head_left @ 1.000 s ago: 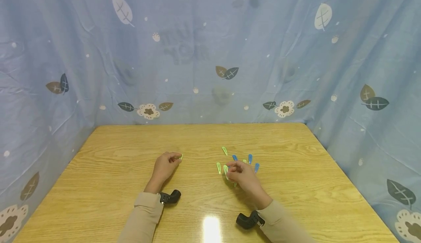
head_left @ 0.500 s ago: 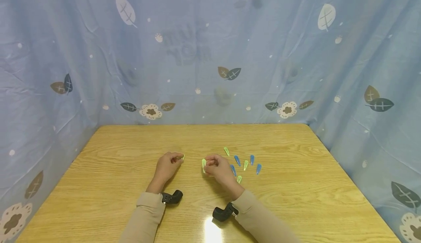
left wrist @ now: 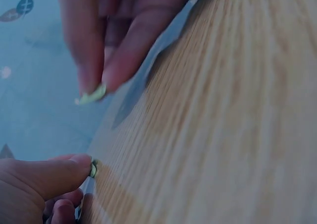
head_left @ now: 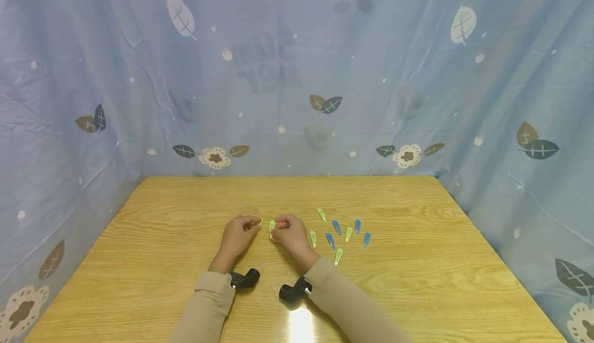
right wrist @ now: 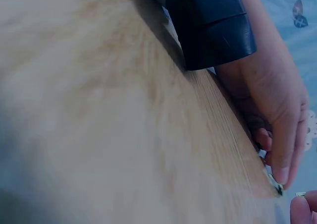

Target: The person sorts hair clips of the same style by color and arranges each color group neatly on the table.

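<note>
My left hand (head_left: pixel 237 237) pinches a light green snap hair clip (head_left: pixel 261 222) low over the wooden table, left of the middle. Close on its right, my right hand (head_left: pixel 290 234) pinches a second light green snap hair clip (head_left: pixel 271 228) between thumb and fingertips. A small gap separates the two clips. In the left wrist view the right hand's clip (left wrist: pixel 92 94) hangs above the table, while the left hand's clip (left wrist: pixel 93 168) is near the wood. To the right lie loose hair clips, several green (head_left: pixel 339 256) and several blue (head_left: pixel 330 240).
The wooden table (head_left: pixel 441 281) reaches back to a blue patterned curtain (head_left: pixel 260 100), which also encloses both sides. A black camera mount sits on each wrist, the left one (head_left: pixel 246 279) and the right one (head_left: pixel 294 290). A bright reflection shows near the front.
My right hand has moved left from the loose clips with a green hair clip pinched in it, and now stands beside my left hand. The left hand has kept its place.
</note>
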Tool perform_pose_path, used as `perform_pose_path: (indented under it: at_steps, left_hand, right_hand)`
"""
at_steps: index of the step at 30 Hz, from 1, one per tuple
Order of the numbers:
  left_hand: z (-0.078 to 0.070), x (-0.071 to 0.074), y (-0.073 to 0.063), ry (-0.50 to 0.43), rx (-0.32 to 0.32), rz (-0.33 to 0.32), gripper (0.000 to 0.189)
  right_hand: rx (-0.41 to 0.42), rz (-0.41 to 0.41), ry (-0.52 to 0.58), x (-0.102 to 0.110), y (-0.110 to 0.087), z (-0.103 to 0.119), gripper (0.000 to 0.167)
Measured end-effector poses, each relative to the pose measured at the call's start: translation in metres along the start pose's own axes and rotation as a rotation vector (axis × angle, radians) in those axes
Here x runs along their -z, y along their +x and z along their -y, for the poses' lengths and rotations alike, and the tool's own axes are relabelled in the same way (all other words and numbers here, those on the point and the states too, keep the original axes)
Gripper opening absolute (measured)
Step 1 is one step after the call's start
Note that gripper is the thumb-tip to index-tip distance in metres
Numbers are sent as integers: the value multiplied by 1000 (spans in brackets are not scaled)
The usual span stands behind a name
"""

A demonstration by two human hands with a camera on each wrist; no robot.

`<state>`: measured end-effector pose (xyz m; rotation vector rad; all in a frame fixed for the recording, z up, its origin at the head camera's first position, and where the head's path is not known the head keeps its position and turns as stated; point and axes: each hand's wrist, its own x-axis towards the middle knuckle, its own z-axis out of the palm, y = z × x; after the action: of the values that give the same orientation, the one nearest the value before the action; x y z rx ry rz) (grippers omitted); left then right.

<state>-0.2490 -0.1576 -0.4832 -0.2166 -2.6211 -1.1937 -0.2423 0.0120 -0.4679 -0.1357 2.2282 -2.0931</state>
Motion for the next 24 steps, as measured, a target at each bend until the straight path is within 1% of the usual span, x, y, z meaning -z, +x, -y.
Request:
perform_pose_path:
  at_steps: [2,4,9,14,18,24]
  left_hand:
    - [0,-1,0,6,-5,-4,18]
    - [-1,-2,0,5,4,0,18]
    - [-4,-2,0,0,11,13,19]
    - [-4,-2,-1,7,7,-2,19]
    - [-4,0,0,10,7,-5,18]
    - [-5,1,0,11,19,0,19]
  right_hand:
    - [-6,-5,2,-4,4,0,28]
    - [-6,-12,-8,-7,6,0,27]
    - [-9,-45,-99,-13,13,-1,23]
    - [-4,-60,-186,-17,19,2,20]
    - [-35,-65,-230,-20,20,8,17]
    - [-45,-66,-323,-24,20,16,15]
